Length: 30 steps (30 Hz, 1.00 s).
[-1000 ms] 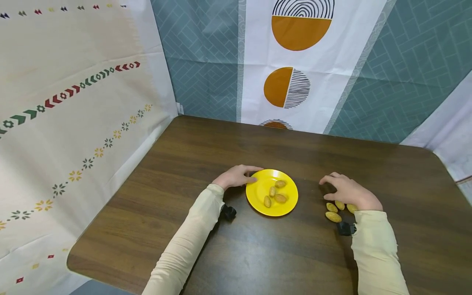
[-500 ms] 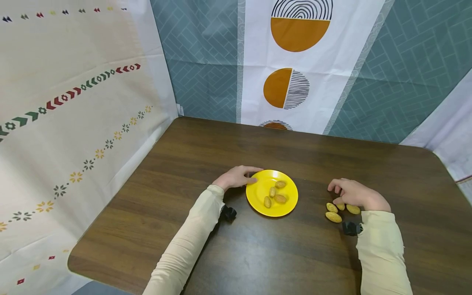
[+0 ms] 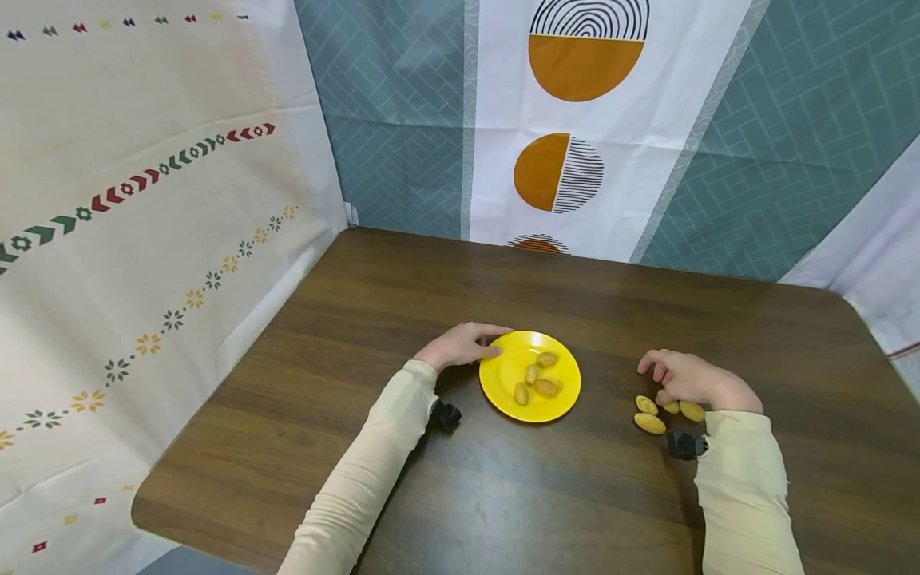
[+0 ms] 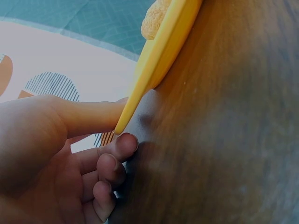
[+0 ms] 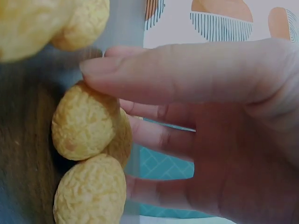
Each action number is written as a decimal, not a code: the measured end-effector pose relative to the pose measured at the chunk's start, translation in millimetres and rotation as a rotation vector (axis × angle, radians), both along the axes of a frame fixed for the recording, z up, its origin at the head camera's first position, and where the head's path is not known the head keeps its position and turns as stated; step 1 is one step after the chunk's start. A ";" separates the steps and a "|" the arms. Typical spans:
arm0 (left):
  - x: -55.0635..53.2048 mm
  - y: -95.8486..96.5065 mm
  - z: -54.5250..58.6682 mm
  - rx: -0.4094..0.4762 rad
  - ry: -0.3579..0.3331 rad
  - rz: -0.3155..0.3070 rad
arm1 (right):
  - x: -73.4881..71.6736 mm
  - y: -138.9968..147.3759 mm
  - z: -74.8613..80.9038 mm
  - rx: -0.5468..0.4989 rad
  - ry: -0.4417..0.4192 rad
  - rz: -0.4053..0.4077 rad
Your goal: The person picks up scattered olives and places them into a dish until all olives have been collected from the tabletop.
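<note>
Pinches the yellow plate (image 3: pixel 497 383) by the rim with the left hand (image 3: pixel 456 345), likely to steady it on the counter (image 3: pixel 532 495). Touches a loose nut-like piece (image 5: pixel 84 128) right of the plate with the right hand (image 3: pixel 693 379); cannot tell if grasped by the fingers. On the plate, four similar pieces (image 3: pixel 547 387).

No text, label, brand, number or sign can be read in any view.
</note>
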<state>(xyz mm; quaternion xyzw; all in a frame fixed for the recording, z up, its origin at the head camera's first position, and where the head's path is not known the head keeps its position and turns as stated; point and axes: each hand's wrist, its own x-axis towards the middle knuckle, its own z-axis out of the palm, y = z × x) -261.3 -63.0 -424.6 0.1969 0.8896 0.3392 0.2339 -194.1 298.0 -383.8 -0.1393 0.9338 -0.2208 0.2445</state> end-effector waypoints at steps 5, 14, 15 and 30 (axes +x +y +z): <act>0.5 -0.3 0.0 0.001 -0.009 0.003 | 0.7 4.1 0.0 0.018 0.022 0.039; -0.5 0.3 -0.2 -0.010 0.006 0.001 | 0.9 5.9 0.2 0.005 0.006 0.047; -0.8 0.5 0.2 -0.012 0.010 0.000 | 0.9 5.9 0.4 0.003 0.004 0.044; -0.8 0.7 -1.1 -0.004 -0.003 0.012 | 1.2 5.9 3.0 -0.035 0.095 0.101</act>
